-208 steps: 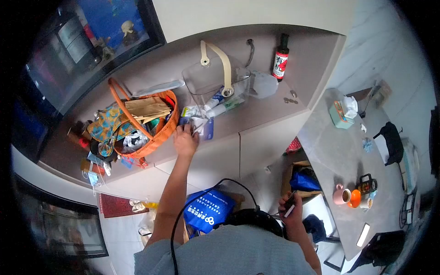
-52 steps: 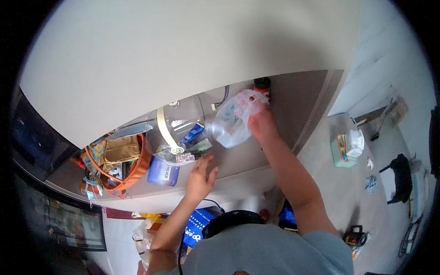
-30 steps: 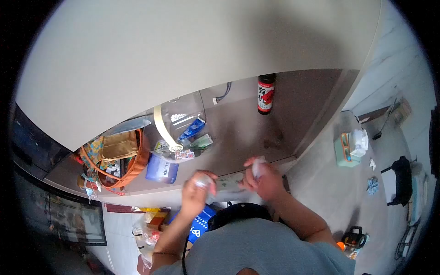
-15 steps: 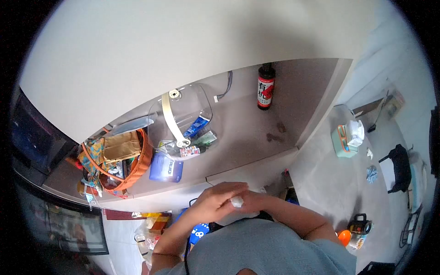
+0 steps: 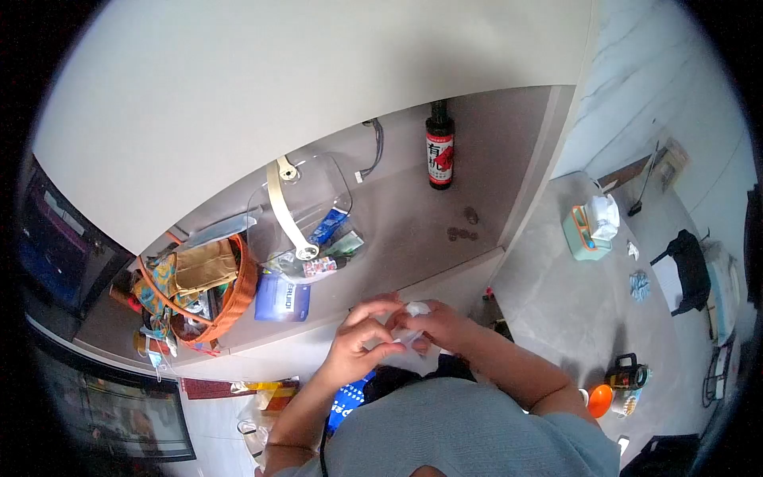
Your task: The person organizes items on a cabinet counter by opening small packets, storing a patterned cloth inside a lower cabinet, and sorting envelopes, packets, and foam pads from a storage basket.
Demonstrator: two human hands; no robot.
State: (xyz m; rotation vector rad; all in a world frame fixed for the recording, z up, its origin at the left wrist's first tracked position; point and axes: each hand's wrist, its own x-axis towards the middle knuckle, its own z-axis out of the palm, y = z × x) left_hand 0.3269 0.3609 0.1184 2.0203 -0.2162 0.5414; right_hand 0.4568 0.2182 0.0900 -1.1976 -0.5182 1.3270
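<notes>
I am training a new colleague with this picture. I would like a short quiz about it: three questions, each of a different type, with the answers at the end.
1. True or false: the blue tube lies inside the clear container.

2. What does the right hand hold?
a) a mug
b) a whitish plastic bag
c) a dark bottle

3. Fill in the colour: the basket beside the clear container is ____.

Key: 1 true; 2 b; 3 orange.

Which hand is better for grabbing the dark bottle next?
Probably the right hand: it's nearer the dark bottle, while the left hand is more towards the orange basket. It would have to release the plastic bag first.
</notes>
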